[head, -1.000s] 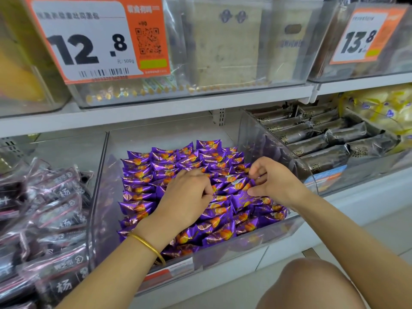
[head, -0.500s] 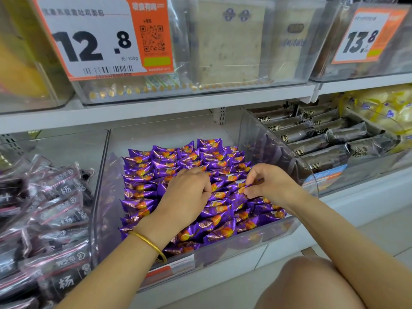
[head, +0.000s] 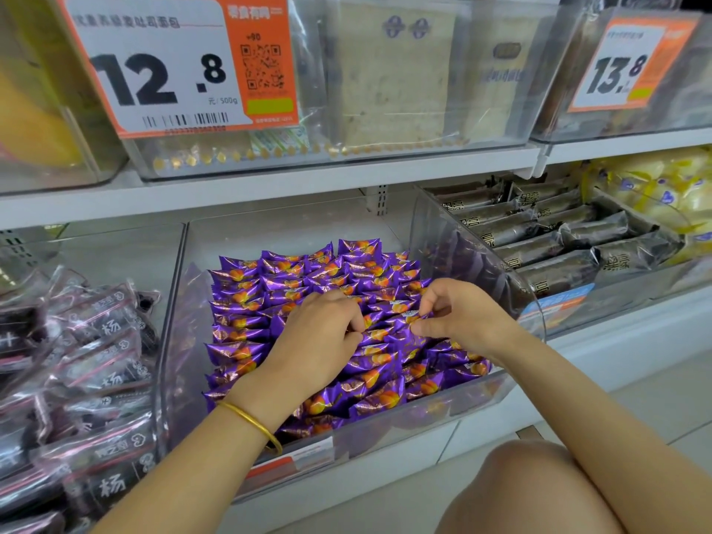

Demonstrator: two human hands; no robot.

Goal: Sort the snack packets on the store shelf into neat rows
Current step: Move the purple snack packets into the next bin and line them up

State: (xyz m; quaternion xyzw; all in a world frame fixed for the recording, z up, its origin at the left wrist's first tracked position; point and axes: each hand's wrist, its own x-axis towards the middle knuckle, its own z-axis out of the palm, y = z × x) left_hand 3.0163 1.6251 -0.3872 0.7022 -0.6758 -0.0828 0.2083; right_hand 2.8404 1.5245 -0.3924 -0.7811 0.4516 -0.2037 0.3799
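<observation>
Where the purple snack packets (head: 293,279) lie in overlapping rows inside the clear bin (head: 481,271) on the lower shelf, both hands meet at the middle of the pile — the left hand (head: 316,341), fingers curled, pinches a wrapper's edge, and the right hand (head: 466,321) nips the end of one between thumb and forefinger, its other fingers loosely bent. A gold bangle (head: 250,422) circles the left wrist; dark-wrapped packs (head: 96,360) fill the bin to the left, dark bars (head: 558,240) the one to the right, and a price tag (head: 173,67) reading 12.8 hangs above.

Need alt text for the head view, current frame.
The left hand and right hand pinch purple packets in a clear bin. Beside it lie dark packets; a 12.8 price tag hangs above.
</observation>
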